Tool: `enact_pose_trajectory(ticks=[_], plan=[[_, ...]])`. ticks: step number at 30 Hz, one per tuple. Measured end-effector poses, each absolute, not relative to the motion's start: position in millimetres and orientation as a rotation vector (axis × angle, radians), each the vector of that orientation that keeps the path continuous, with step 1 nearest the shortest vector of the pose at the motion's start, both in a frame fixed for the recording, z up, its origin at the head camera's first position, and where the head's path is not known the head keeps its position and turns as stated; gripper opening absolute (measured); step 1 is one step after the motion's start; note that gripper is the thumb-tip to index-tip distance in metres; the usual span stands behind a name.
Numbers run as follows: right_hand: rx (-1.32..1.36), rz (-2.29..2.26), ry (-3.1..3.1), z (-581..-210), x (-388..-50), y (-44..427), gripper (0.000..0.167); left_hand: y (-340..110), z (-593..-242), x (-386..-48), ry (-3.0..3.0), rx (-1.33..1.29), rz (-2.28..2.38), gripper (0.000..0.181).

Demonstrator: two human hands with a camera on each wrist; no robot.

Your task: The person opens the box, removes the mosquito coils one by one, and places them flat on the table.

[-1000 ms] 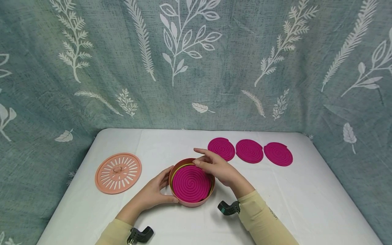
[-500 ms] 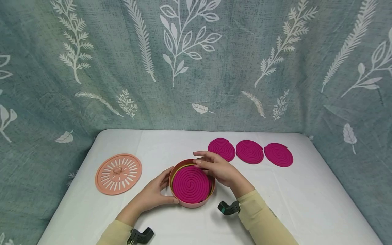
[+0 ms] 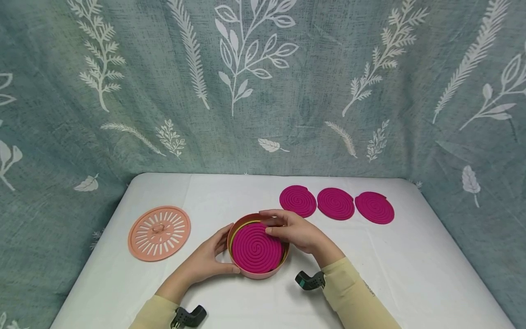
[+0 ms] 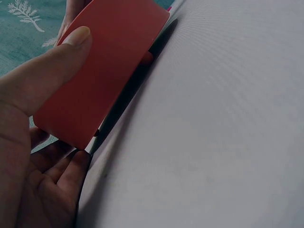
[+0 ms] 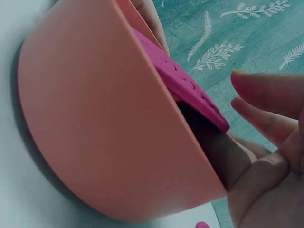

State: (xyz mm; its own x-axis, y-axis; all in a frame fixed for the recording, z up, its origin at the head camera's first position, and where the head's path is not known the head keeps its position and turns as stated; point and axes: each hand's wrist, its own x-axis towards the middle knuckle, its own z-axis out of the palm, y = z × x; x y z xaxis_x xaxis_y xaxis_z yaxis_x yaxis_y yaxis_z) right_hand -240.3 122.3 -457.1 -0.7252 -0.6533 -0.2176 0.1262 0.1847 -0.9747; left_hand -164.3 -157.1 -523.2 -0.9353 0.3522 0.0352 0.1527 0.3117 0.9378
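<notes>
My left hand [image 3: 209, 258] grips a round salmon-pink mosquito coil holder [image 3: 256, 276] from its left side. In the left wrist view the thumb [image 4: 52, 64] lies along the holder's wall, with the other fingers curled near its base. A magenta mosquito coil [image 3: 256, 247] sits inside, tilted, within a yellow-green inner ring [image 3: 249, 223]. My right hand [image 3: 302, 230] is at the holder's far right rim, thumb over the coil's edge in the head view. In the right wrist view the coil's raised edge [image 5: 199, 97] stands above the rim, close to the fingers; no clear pinch shows.
Three more magenta coils, left [image 3: 297, 201], middle [image 3: 335, 204] and right [image 3: 374, 207], lie in a row at the back right of the white table [image 3: 402, 274]. A slotted salmon-pink lid [image 3: 159, 233] with a small ring lies at left. A patterned cloth [image 3: 246, 137] hangs behind.
My right hand has moved down a little, its fingers and thumb coming lower over the holder and coil. The left hand and the holder have stayed in place.
</notes>
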Motion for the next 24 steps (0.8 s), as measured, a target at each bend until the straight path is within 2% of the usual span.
enact_pose_trajectory(ticks=[9,24], plan=[[-0.568,-1.499,1.915,-458.0,-242.5,121.9,0.048,-158.0,-522.8,-163.7,2.396,0.456,1.674,0.115],[-0.533,-1.517,1.831,-459.6,-245.2,122.3,0.043,-157.6,-524.0,-163.7,2.415,0.463,1.659,0.116]])
